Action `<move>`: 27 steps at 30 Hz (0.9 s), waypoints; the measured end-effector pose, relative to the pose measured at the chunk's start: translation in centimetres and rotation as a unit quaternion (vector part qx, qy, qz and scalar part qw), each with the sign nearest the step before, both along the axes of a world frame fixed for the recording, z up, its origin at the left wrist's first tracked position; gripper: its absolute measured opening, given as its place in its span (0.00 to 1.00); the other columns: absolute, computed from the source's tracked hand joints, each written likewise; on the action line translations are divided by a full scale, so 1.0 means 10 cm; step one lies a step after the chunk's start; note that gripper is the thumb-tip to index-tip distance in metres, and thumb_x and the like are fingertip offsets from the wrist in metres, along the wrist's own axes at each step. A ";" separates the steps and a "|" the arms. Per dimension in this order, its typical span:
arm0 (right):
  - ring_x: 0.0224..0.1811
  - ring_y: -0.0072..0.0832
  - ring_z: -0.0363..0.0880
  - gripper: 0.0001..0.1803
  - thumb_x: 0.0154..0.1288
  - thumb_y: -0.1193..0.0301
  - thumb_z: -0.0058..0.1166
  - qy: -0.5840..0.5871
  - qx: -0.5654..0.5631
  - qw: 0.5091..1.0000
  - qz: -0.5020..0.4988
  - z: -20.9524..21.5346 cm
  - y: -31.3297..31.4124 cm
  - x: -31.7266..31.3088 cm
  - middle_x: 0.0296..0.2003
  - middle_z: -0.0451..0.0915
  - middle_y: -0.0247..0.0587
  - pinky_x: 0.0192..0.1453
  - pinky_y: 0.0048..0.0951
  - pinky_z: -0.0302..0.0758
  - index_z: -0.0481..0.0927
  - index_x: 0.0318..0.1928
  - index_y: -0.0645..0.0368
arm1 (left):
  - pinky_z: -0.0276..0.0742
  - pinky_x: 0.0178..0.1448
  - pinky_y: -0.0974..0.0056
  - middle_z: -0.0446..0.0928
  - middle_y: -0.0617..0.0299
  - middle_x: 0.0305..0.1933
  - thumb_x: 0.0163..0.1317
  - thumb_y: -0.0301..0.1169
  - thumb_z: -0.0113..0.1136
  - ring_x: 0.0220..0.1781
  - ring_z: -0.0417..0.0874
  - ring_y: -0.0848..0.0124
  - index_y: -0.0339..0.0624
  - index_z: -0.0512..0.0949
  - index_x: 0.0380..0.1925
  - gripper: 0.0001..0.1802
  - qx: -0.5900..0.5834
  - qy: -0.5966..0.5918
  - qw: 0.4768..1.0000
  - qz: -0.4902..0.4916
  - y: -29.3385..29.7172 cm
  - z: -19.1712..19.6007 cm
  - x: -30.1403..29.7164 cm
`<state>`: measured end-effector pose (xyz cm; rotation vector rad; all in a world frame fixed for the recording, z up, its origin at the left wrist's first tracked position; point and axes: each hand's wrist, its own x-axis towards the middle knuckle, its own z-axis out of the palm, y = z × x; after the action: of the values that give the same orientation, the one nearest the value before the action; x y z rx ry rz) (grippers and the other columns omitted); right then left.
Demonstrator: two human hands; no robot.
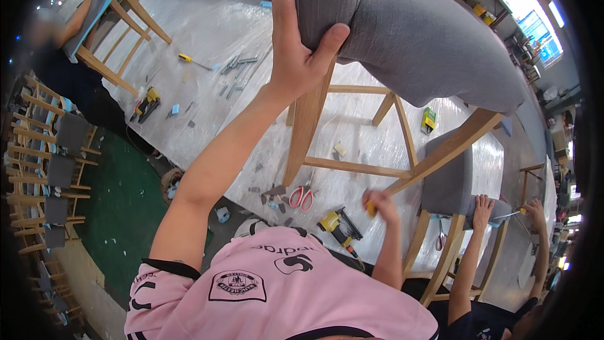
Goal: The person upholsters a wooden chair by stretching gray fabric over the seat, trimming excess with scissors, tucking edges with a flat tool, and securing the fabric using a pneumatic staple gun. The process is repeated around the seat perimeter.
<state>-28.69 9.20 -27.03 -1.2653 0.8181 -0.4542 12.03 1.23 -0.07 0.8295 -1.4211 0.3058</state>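
Observation:
A chair with grey cloth upholstery (434,38) and pale wooden legs (311,126) stands in front of me over the plastic-covered table (245,129). My left hand (302,56) grips its padded grey top, thumb on one side and fingers on the other. Lower down, beside a chair leg, my right hand (382,208) is closed round a yellow handle (370,206); the rest of that tool is hidden. A yellow and black staple gun (340,227) lies close to my right forearm. To its left rest red-handled scissors (301,198) among dark scraps.
Staple strips (236,72), a yellow-handled screwdriver (186,58), a second staple gun (146,104) and a small green-yellow box (428,120) lie on the table. Co-workers handle chairs at the far left (104,9) and lower right (450,182). Chairs (53,170) are stacked at left.

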 end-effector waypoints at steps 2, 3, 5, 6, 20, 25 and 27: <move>0.28 0.28 0.81 0.23 0.76 0.52 0.55 0.015 0.142 0.988 -0.051 -0.71 0.69 -0.09 0.27 0.80 0.39 0.35 0.32 0.77 0.82 0.35 0.62 | 0.49 0.83 0.51 0.52 0.39 0.82 0.73 0.52 0.62 0.82 0.58 0.50 0.33 0.42 0.81 0.54 -0.011 -0.025 0.999 0.034 -0.07 0.00 0.03; 0.27 0.29 0.81 0.20 0.77 0.55 0.54 -0.015 0.219 0.971 -0.097 -1.03 1.01 -0.09 0.26 0.80 0.38 0.34 0.33 0.78 0.82 0.38 0.61 | 0.49 0.83 0.51 0.52 0.39 0.82 0.73 0.51 0.61 0.82 0.57 0.50 0.32 0.42 0.81 0.54 -0.008 -0.020 0.999 0.031 -0.08 0.00 0.02; 0.25 0.29 0.80 0.16 0.77 0.58 0.54 -0.058 0.282 0.937 -0.199 -1.30 1.41 0.12 0.27 0.79 0.37 0.31 0.31 0.77 0.81 0.42 0.60 | 0.49 0.83 0.51 0.51 0.38 0.82 0.73 0.51 0.61 0.83 0.55 0.49 0.32 0.42 0.81 0.53 -0.001 -0.014 0.999 0.033 -0.09 0.00 0.02; 0.26 0.28 0.80 0.13 0.76 0.62 0.55 -0.006 0.282 0.931 -0.231 -1.40 1.46 0.25 0.28 0.79 0.36 0.31 0.30 0.77 0.81 0.43 0.60 | 0.48 0.83 0.51 0.51 0.38 0.82 0.74 0.50 0.61 0.83 0.54 0.49 0.31 0.42 0.81 0.53 0.000 -0.012 0.999 0.031 -0.10 0.01 0.03; 0.31 0.29 0.81 0.37 0.70 0.77 0.59 -0.141 0.183 0.754 -0.615 -2.14 1.22 1.13 0.39 0.79 0.38 0.30 0.35 0.82 0.58 0.76 0.56 | 0.61 0.80 0.44 0.71 0.44 0.73 0.59 0.63 0.67 0.75 0.70 0.46 0.48 0.67 0.74 0.49 0.055 -0.473 0.872 0.112 -0.28 1.04 -0.96; 0.25 0.20 0.76 0.30 0.76 0.70 0.56 -0.245 0.175 0.634 -0.712 -0.95 1.49 0.80 0.46 0.78 0.37 0.19 0.27 0.73 0.65 0.75 0.49 | 0.78 0.69 0.52 0.73 0.53 0.73 0.60 0.67 0.64 0.68 0.79 0.52 0.58 0.69 0.74 0.46 0.245 -0.476 0.842 0.067 -0.71 1.45 -1.18; 0.24 0.18 0.74 0.31 0.76 0.71 0.55 -0.279 0.058 0.692 -0.664 0.02 1.56 0.64 0.49 0.78 0.37 0.19 0.23 0.72 0.64 0.76 0.49 | 0.78 0.68 0.52 0.73 0.54 0.73 0.62 0.67 0.61 0.68 0.79 0.53 0.58 0.71 0.73 0.44 0.412 -0.443 0.795 0.055 -0.97 1.79 -0.97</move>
<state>-22.27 24.78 -26.79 -0.1253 1.0876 -1.8174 2.35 -8.44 17.81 1.6103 -2.4713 0.1419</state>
